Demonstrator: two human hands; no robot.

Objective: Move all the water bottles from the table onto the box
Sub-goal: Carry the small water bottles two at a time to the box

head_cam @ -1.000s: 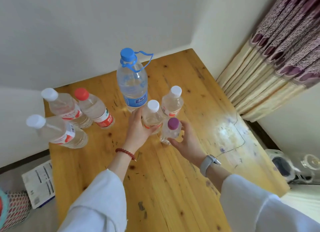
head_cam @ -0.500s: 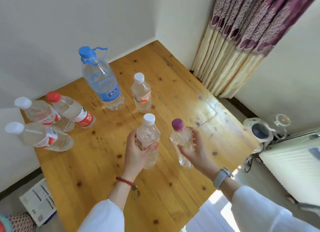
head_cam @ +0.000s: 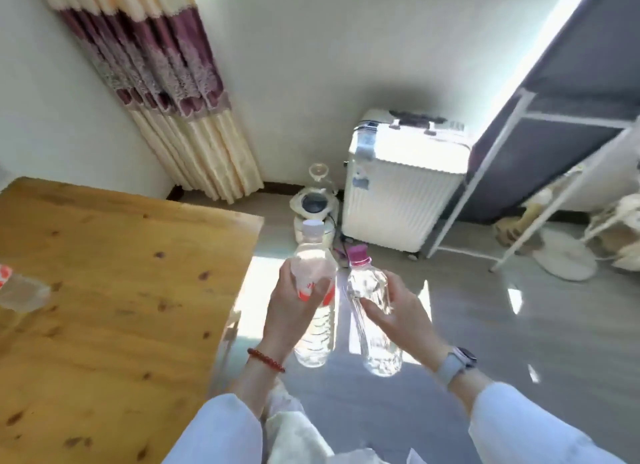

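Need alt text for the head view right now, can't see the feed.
Each hand holds a water bottle over the floor beside the wooden table: left hand a white-capped bottle, right hand a purple-capped bottle. A white suitcase stands ahead.

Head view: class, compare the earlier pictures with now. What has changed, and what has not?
Both bottles went from standing on the table to being carried past its edge, over the floor. Left hand still grips the white-capped bottle, right hand the purple-capped bottle.
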